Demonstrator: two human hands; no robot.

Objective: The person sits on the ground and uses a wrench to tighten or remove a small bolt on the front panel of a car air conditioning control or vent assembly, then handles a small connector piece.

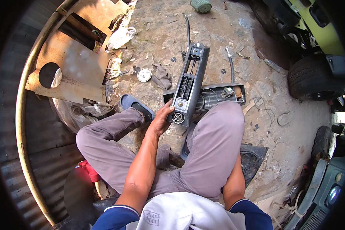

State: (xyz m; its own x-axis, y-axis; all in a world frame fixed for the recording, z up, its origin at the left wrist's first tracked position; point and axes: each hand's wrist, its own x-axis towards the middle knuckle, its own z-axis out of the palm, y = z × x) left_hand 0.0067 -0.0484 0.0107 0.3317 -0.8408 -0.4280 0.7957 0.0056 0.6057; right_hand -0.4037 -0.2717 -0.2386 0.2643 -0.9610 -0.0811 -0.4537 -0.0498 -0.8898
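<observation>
Vent panel (185, 87) in L hand (164, 118), housing (214, 96) behind on grnd (161, 36), rag (162, 77) & disc (144, 75) to L, tyre (316, 79) far R

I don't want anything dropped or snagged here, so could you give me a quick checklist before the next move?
1. Left hand on the grey vented panel: ok, gripping near its lower end.
2. Right hand ready to help: cannot tell; it is hidden behind the right leg.
3. Dark housing fully in sight: not ok; the panel and right knee cover parts of it.
4. Housing's contents fastened: cannot tell.
5. Round white-faced dial clear of the panel: ok, apart on the ground near a grey cloth.
</observation>
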